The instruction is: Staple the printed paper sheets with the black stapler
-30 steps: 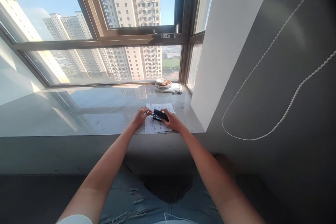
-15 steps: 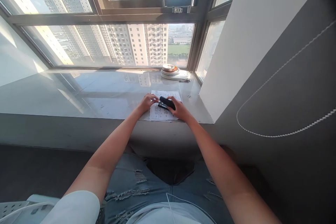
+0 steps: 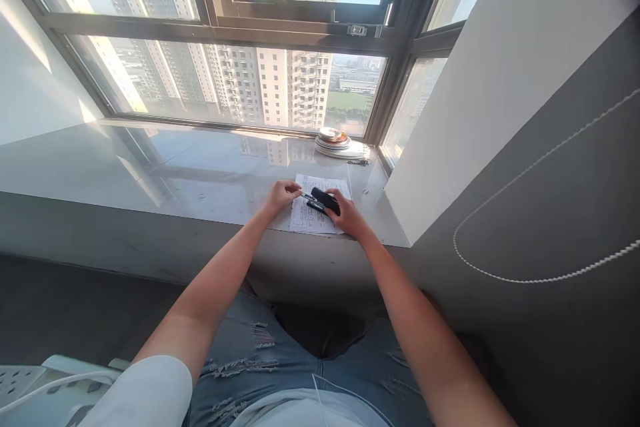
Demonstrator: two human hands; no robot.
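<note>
A printed sheet of paper (image 3: 315, 219) lies on the glossy windowsill (image 3: 200, 173) near its front edge. My right hand (image 3: 347, 213) is closed around a black stapler (image 3: 325, 200) held just above the sheet. My left hand (image 3: 281, 195) is at the stapler's left end, fingers pinched at its metal tip; what they pinch is too small to make out. Both forearms reach out from my lap over torn blue jeans.
A stack of plates (image 3: 336, 143) sits at the sill's back right by the window, with a small dark object (image 3: 359, 161) beside it. A white pillar (image 3: 450, 120) borders the sill on the right. A bead cord (image 3: 540, 273) hangs on the grey wall.
The camera view has shifted, so the hands and paper sit slightly further right. My hands stay on the stapler over the sheet, my left fingers now at its front tip.
</note>
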